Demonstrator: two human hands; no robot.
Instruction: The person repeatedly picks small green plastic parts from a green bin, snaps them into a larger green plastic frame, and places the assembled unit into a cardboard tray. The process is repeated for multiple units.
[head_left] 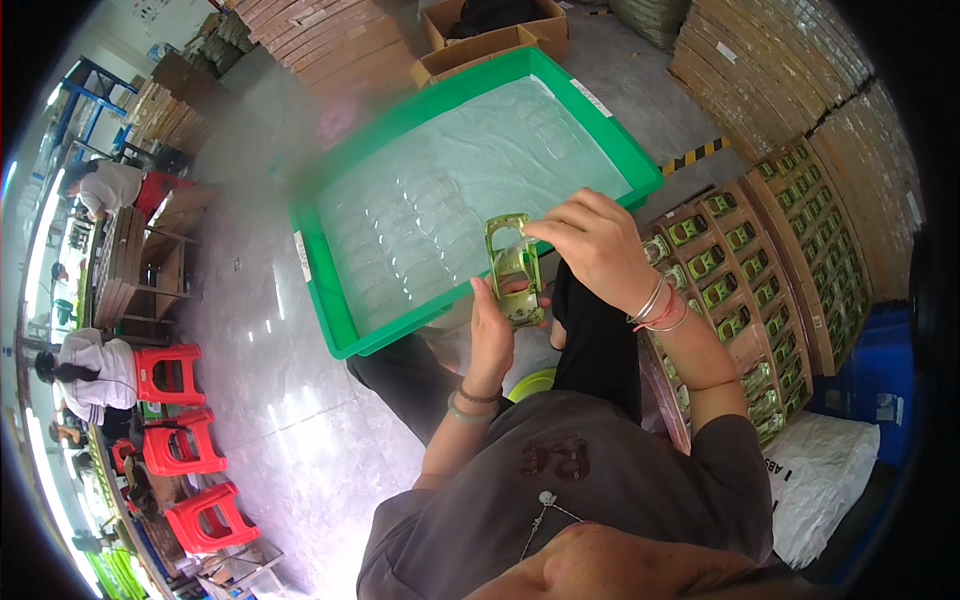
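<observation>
A see-through yellow-green toy car shell [513, 262] with large window openings is held upright over the near edge of a green tray [345, 338]. My left hand [493, 335] grips the lower part of the shell, thumb on its left side and fingers partly hidden behind. My right hand [590, 240] pinches at the shell's upper right edge with thumb and index finger. Whether a small clear piece is also between those fingers, I cannot make out. Rows of clear molded plastic pieces [400, 235] lie in the tray on a pale film.
To my right, wooden boards [745, 345] hold rows of similar green car shells. A white sack [825, 475] and a blue bin [870, 370] stand behind them. Beyond the tray is an open cardboard box [500, 45]. At left, several red stools [185, 440] stand near seated people at benches.
</observation>
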